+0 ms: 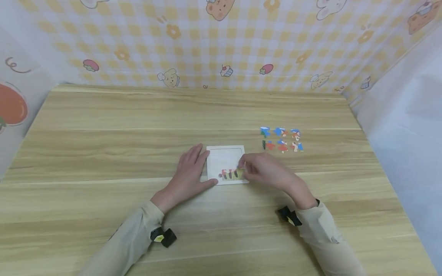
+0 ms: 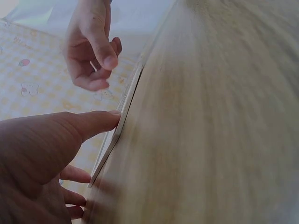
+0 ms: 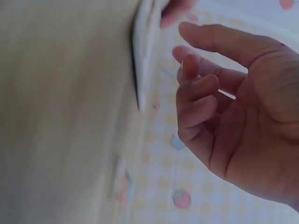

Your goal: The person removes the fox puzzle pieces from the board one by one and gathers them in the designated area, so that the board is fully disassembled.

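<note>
A white square puzzle board (image 1: 224, 158) lies flat on the wooden table. Along its lower edge sit joined puzzle pieces (image 1: 229, 174) with yellow, dark and pink print. My left hand (image 1: 188, 171) rests at the board's left side, its thumb touching the lower edge and its fingers extended. Over the board's lower right corner is my right hand (image 1: 264, 168), partly covering the pieces there. In the right wrist view, the fingers of the right hand (image 3: 233, 107) are loosely curled, thumb apart from them, and nothing shows between.
Loose puzzle pieces (image 1: 282, 145) in blue, orange and white lie in two rows right of the board, beyond the right hand. A checked cloth (image 1: 193, 50) with cartoon prints hangs behind the table (image 1: 138, 115). Both wrists carry small black devices.
</note>
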Action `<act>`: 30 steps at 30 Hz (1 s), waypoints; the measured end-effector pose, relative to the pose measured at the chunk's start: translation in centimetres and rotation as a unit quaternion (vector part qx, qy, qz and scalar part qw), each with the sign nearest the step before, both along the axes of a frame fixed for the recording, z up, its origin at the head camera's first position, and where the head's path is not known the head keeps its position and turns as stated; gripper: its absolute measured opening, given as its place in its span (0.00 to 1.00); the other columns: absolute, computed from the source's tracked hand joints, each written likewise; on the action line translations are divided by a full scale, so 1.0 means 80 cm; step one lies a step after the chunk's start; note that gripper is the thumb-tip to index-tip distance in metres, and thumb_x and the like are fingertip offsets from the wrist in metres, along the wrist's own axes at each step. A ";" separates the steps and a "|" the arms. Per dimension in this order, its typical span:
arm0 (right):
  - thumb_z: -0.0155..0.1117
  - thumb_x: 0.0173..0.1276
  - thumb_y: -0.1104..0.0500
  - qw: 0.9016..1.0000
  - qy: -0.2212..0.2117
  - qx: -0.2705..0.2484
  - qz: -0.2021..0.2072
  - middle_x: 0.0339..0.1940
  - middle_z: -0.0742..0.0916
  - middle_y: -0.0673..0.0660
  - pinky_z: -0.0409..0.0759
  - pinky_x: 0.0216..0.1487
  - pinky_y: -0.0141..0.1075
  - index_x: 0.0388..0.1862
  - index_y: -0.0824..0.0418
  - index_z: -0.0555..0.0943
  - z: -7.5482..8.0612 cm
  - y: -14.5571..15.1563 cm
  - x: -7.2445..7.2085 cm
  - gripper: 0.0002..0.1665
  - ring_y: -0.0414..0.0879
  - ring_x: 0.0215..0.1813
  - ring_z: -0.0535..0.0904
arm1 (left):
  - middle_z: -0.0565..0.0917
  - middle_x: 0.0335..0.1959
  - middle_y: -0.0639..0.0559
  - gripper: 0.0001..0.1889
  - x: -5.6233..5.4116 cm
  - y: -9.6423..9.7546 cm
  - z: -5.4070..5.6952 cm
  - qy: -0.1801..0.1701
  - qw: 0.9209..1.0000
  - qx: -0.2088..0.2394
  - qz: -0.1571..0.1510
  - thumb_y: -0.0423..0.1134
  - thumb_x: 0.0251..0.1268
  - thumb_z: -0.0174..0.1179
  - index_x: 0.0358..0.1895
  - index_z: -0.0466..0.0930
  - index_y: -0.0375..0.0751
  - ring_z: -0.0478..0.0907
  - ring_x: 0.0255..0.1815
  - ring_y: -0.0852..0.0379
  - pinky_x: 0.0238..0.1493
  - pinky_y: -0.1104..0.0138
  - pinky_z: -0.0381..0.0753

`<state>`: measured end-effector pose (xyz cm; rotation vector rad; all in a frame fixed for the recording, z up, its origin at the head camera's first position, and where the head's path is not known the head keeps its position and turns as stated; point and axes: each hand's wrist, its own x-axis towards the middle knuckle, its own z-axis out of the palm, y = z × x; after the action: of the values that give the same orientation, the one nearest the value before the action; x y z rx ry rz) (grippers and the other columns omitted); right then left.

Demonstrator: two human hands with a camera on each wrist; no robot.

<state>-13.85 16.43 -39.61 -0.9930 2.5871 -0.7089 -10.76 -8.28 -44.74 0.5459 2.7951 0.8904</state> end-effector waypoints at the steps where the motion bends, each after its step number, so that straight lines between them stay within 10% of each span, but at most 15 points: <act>1: 0.65 0.56 0.66 1.000 0.009 0.002 0.001 0.19 0.75 0.44 0.72 0.26 0.31 0.38 0.60 0.79 -0.002 -0.003 0.001 0.10 0.36 0.21 0.68 | 0.48 0.72 0.35 0.46 0.000 0.001 0.000 0.002 1.000 0.001 0.000 0.54 0.51 0.66 0.69 0.56 0.33 0.41 0.72 0.42 0.67 0.47 0.38; 18: 0.64 0.58 0.65 0.998 -0.044 0.036 -0.034 0.21 0.77 0.45 0.72 0.27 0.33 0.40 0.58 0.78 -0.018 -0.007 -0.005 0.10 0.39 0.23 0.70 | 0.73 0.54 0.45 0.16 0.003 0.021 0.001 0.113 0.993 0.029 -0.019 0.44 0.55 0.64 0.47 0.82 0.45 0.62 0.56 0.45 0.60 0.49 0.53; 30: 0.59 0.57 0.69 0.998 -0.052 0.027 -0.033 0.23 0.77 0.46 0.71 0.29 0.33 0.34 0.57 0.79 -0.020 -0.013 -0.003 0.09 0.41 0.27 0.70 | 0.76 0.41 0.53 0.10 0.008 0.030 0.000 0.109 0.994 0.022 -0.018 0.41 0.57 0.63 0.42 0.85 0.51 0.66 0.47 0.51 0.53 0.49 0.59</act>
<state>-14.07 15.39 -41.19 -0.8358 2.5446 -0.6854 -10.09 -5.89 -44.70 0.7418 2.9532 0.9395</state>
